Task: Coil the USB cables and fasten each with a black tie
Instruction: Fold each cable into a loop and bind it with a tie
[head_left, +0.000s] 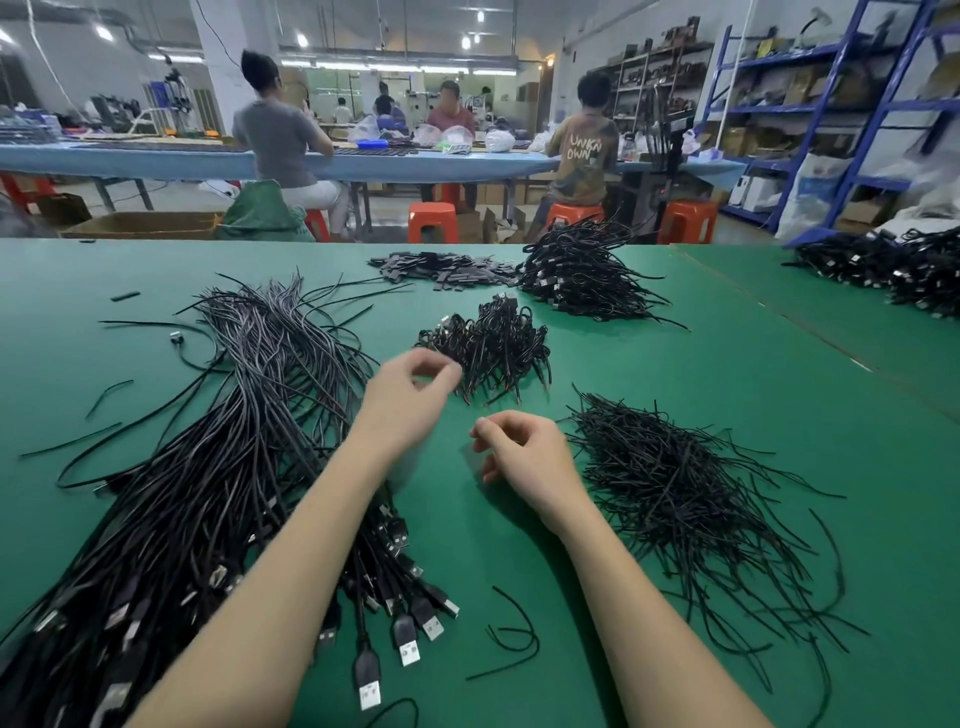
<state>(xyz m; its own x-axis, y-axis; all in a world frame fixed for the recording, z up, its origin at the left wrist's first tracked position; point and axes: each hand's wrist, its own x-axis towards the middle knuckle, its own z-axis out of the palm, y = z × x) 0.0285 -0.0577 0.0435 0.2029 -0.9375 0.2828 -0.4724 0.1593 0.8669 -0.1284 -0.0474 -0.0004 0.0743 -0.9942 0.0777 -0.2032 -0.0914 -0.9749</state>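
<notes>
A long bundle of loose black USB cables (234, 441) lies on the left of the green table (727, 374), plugs toward me. A heap of thin black ties (675, 483) lies on the right. A small pile of coiled, tied cables (493, 348) sits in the middle, with a larger such pile (582, 275) behind it. My left hand (410, 395) hovers at the near edge of the small pile, fingers loosely curled and apart, holding nothing. My right hand (519, 452) is just left of the tie heap, fingers curled in, with nothing visible in it.
A flat pile of small black pieces (441, 270) lies at the back. More cable piles (883, 265) sit at the far right. A few stray ties (514, 639) lie near the front edge. Beyond the table, people sit on orange stools (432, 221) at a blue bench.
</notes>
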